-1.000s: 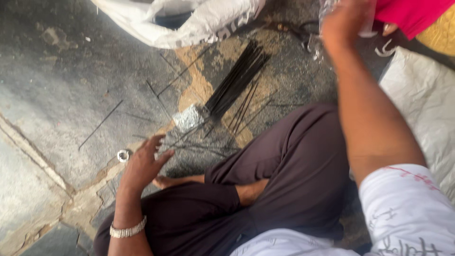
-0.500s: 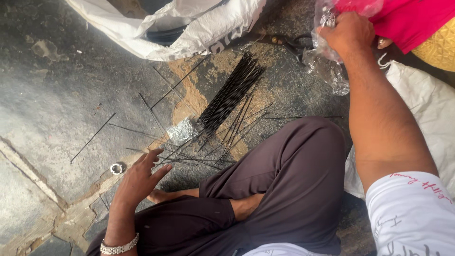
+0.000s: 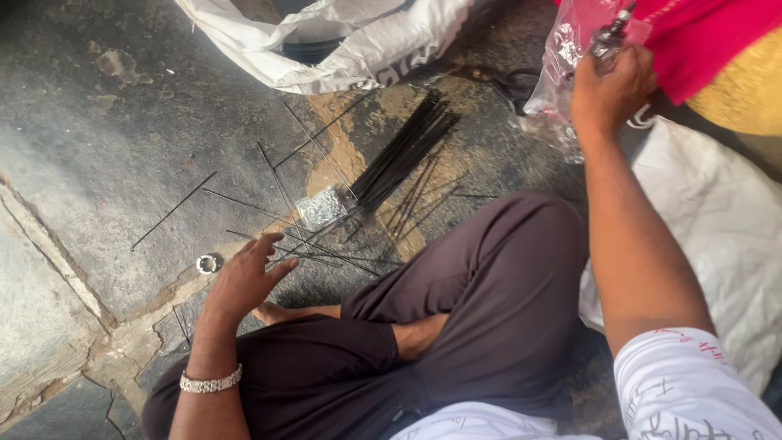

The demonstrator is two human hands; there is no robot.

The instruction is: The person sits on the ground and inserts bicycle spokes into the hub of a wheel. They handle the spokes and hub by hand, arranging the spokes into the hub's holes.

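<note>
Sticks (image 3: 403, 155), black, bundled on the floor (image 3: 98, 155) at twelve o'clock of my knee. My left hand (image 3: 240, 281) has slid toward loose ones, fingers apart. My right hand (image 3: 611, 90), at two o'clock, has risen, fingers clamped on a clear bag (image 3: 562, 57).

White sack (image 3: 342, 49) cut off at top edge, I can't see what's inside, just dark. Right hand (image 3: 611, 90): its fingers curl behind the clear bag (image 3: 562, 73), so the hold is hard to read; small dark thing (image 3: 612, 34) at the fingertips too blurred to name. Red cloth (image 3: 700, 41) and yellow thing (image 3: 741, 94) run off the right edge. Scissors (image 3: 509, 81) half hidden under the bag. Foil lump (image 3: 322, 208) too small to tell.
</note>
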